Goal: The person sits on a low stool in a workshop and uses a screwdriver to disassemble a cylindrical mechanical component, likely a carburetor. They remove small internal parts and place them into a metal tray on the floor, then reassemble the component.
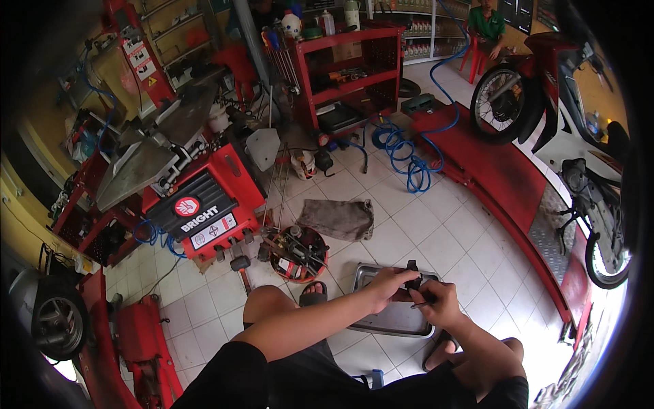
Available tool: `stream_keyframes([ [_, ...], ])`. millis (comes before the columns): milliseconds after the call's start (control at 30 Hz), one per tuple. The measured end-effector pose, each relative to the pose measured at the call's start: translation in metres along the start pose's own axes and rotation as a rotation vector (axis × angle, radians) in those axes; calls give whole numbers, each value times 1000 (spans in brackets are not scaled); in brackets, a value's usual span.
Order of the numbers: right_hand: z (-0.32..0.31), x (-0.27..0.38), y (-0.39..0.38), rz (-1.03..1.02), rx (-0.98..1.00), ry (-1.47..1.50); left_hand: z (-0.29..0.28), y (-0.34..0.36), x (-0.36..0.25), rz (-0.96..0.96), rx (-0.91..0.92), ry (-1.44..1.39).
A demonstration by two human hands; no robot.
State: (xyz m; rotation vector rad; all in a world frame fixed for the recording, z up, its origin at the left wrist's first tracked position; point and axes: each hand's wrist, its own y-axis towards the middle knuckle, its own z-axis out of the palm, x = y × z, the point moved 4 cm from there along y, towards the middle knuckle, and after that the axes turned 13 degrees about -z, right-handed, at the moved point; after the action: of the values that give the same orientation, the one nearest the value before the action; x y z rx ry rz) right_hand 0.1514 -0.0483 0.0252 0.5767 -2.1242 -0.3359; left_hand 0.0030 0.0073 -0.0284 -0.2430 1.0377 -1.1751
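Both my hands are close together over a shallow metal tray point(395, 322) on the tiled floor. My left hand point(390, 289) is closed around a small black part point(412, 267), whose top sticks up past the fingers. My right hand point(441, 304) pinches a thin dark rod-like piece point(419, 305) right beside that part. Its exact kind is too small to tell, and my fingers hide where the two pieces meet.
Left of the tray are a red basin of tools point(320, 267), a mallet point(240, 264) and a grey cloth point(337, 218). Beyond stand a red tyre-changing machine point(235, 174) and a red tool cart point(306, 48). A blue hose point(415, 160), red lift platform point(490, 163), motorcycle point(545, 129) and seated person point(485, 26) are rightward.
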Motion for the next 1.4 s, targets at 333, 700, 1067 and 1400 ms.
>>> stream_keyframes([
  [333, -12, 3, -14, -22, -87, -241, 7, 18, 18, 167, -31, -32],
  [700, -22, -5, -12, 78, -104, -252, 24, 21, 5, 114, -44, -89],
  [1067, -29, -6, -8, -1, -100, -308, 32, 23, 0, 158, -73, -62],
  [1400, -27, -4, -7, 171, 57, 44, 16, 12, -16, 220, -65, -155],
])
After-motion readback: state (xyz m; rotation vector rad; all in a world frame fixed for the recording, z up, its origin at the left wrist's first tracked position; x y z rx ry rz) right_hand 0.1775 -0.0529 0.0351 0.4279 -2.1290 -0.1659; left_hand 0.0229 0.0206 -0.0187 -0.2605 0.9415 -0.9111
